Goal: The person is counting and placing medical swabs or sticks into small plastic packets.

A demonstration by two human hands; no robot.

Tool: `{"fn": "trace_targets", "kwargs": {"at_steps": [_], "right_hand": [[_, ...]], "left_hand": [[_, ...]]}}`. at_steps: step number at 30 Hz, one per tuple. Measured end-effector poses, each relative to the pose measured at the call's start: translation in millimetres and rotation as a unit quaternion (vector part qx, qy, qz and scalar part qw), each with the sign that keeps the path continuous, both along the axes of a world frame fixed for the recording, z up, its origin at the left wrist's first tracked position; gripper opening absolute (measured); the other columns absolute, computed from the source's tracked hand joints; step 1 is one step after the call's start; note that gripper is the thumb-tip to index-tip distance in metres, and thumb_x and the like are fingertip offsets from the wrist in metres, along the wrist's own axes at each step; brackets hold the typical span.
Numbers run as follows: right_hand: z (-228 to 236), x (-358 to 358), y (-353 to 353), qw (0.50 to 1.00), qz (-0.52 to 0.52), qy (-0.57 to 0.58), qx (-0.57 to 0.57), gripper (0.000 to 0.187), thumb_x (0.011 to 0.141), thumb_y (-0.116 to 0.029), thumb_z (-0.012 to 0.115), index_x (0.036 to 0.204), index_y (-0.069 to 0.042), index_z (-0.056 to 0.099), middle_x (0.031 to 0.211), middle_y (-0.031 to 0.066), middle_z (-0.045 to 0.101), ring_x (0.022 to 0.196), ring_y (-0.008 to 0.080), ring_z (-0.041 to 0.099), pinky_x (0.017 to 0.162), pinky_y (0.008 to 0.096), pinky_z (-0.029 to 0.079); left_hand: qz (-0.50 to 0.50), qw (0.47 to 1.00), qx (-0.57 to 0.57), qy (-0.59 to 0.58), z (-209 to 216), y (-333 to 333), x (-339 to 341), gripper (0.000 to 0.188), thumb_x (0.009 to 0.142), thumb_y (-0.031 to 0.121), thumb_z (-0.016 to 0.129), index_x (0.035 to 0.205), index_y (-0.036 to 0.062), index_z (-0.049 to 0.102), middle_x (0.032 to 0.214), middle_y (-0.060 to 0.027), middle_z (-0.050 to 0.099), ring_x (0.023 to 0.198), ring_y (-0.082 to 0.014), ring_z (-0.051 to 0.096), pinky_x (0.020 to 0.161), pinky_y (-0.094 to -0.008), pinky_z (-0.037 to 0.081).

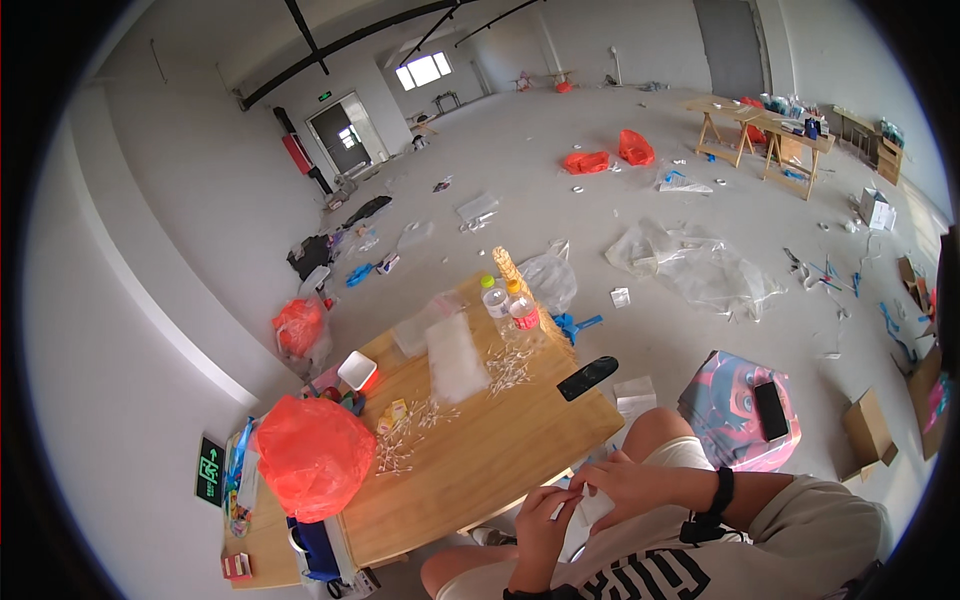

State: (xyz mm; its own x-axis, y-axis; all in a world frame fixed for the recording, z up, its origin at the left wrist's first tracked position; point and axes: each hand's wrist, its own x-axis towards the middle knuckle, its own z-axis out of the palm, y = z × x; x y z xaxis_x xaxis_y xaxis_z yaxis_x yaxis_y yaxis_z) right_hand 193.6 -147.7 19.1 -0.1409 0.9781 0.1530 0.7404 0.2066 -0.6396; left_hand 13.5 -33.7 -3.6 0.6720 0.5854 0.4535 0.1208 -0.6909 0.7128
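Note:
Above my lap, at the table's near edge, both hands come together on a small white item, perhaps a packet or a piece of film (597, 508). My left hand (541, 528) is closed, with fingertips pinching its left side. My right hand (613, 484) bends over it from the right, fingers closed on its upper edge. The fingers cover part of the item, so its exact kind is unclear. On the wooden table (470, 450) beyond lie two loose spreads of cotton swabs (398, 440), and a stack of clear plastic bags (457, 358) is beside them.
A red plastic bag (312, 455) fills the table's left end. Two bottles (508, 303) stand at the far edge; a black flat object (588, 378) lies near the right corner. A patterned stool (720, 405) holding a phone (772, 411) stands right. Plastic sheeting (690, 265) litters the floor.

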Motion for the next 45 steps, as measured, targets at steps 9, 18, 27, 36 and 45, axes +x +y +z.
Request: {"fn": "trace_targets", "kwargs": {"at_steps": [9, 18, 27, 36, 45], "right_hand": [[-11, -5, 1, 1.0, -0.002, 0.006, -0.026, 0.062, 0.086, -0.052, 0.077, 0.125, -0.009, 0.056, 0.112, 0.0031, 0.066, 0.099, 0.0195, 0.066, 0.092, 0.0406, 0.038], [0, -7, 1, 0.99, -0.021, -0.122, 0.063, 0.06, 0.083, -0.047, 0.078, 0.126, -0.011, 0.057, 0.114, 0.0042, 0.067, 0.109, 0.022, 0.064, 0.093, 0.043, 0.041], [0, -11, 2, 0.995, -0.033, -0.061, 0.069, 0.052, 0.084, -0.041, 0.079, 0.123, -0.01, 0.06, 0.114, 0.0063, 0.068, 0.11, 0.0239, 0.063, 0.098, 0.0435, 0.04], [-8, -10, 0, 0.996, -0.05, -0.019, 0.075, 0.057, 0.083, -0.041, 0.08, 0.127, -0.01, 0.06, 0.114, 0.0073, 0.068, 0.106, 0.0261, 0.063, 0.096, 0.0409, 0.039], [-15, 0, 1, 0.995, -0.081, 0.013, 0.054, 0.064, 0.08, -0.043, 0.082, 0.132, -0.013, 0.058, 0.118, 0.0076, 0.067, 0.112, 0.0278, 0.062, 0.099, 0.0426, 0.039]], "left_hand": [[0.014, 0.997, -0.059, 0.045, 1, -3, -6, 0.02, 0.082, 0.012, 0.082, 0.094, 0.0039, 0.068, 0.087, -0.0114, 0.072, 0.081, -0.0249, 0.072, 0.072, -0.0342, 0.055], [0.043, 0.998, -0.047, 0.019, 2, -4, -7, 0.018, 0.082, 0.006, 0.082, 0.093, 0.0031, 0.068, 0.086, -0.0109, 0.073, 0.08, -0.0228, 0.073, 0.072, -0.0321, 0.055], [0.064, 0.992, -0.105, -0.009, 4, -5, -5, 0.022, 0.08, 0.005, 0.084, 0.09, 0.0035, 0.065, 0.083, -0.0083, 0.073, 0.075, -0.0172, 0.072, 0.069, -0.0288, 0.055], [0.056, 0.995, -0.077, -0.017, -7, -3, 0, 0.022, 0.081, 0.0, 0.083, 0.089, 0.0008, 0.062, 0.081, -0.0083, 0.073, 0.072, -0.0131, 0.07, 0.067, -0.0259, 0.054], [0.051, 0.99, -0.126, -0.041, -17, -2, 11, 0.02, 0.084, -0.005, 0.078, 0.095, -0.001, 0.061, 0.087, -0.0089, 0.071, 0.078, -0.0128, 0.069, 0.072, -0.0249, 0.055]]}}
